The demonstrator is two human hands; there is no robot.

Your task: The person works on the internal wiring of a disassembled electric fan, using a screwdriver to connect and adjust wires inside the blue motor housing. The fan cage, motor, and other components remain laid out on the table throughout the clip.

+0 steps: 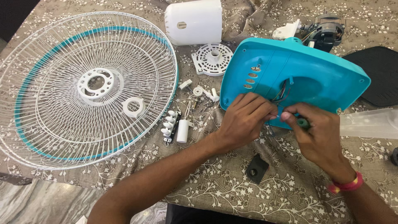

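Glossy teal plastic fan base point(315, 79), white wire grille point(83, 87), patterned cloth point(215, 182)

The frame shows two hands at centre, one wire fan guard point(89, 89) at left, one teal fan base point(319, 79) at upper right, one white motor cover point(194, 21) at top, one motor point(325, 32), and one white push-button switch block point(170, 125) with four keys.

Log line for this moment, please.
left hand: pinching wires at teal fan base | right hand: green-handled screwdriver | fan grille: lying left

Bare cloth point(215, 182) near; fan guard point(89, 89), small parts point(176, 124) crowd left.
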